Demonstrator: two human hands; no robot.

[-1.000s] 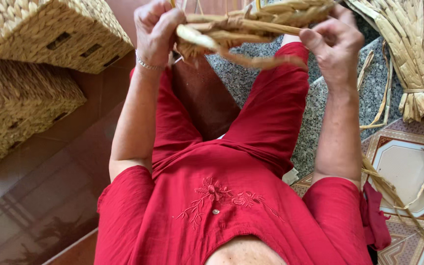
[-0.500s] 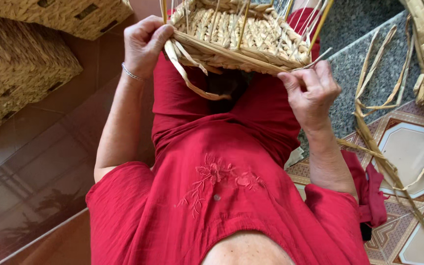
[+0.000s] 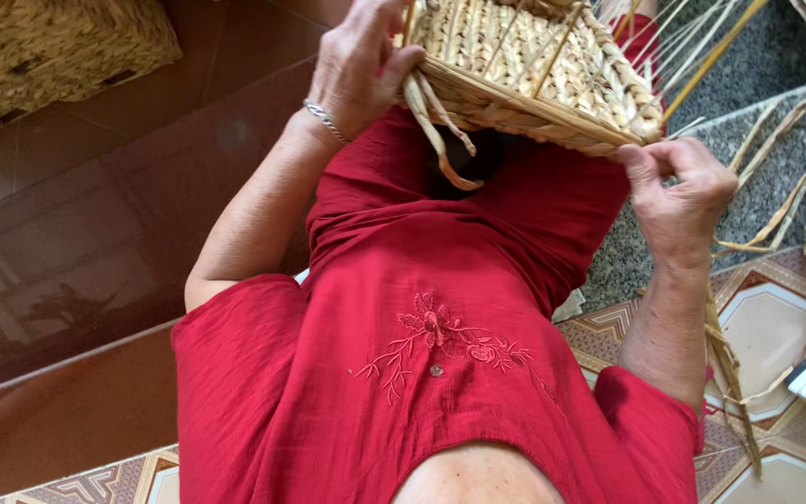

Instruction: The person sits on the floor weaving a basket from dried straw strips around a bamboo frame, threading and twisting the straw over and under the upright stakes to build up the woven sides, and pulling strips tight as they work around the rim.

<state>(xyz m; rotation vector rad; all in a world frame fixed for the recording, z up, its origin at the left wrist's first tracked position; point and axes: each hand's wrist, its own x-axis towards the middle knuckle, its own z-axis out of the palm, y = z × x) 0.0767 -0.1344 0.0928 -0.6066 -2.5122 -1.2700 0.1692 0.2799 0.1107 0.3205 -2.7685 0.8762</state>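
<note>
Above the red-clothed lap, a coarse, boxy woven straw basket (image 3: 524,70) sits between both hands, left hand (image 3: 361,65) clenched on its near corner, right hand (image 3: 678,187) pinching its rim's other end.

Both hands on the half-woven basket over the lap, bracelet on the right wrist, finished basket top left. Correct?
Not quite: the head view shows the bracelet on the left wrist. Both the left hand and right hand do hold the half-woven basket; the finished basket sits top left.
</note>
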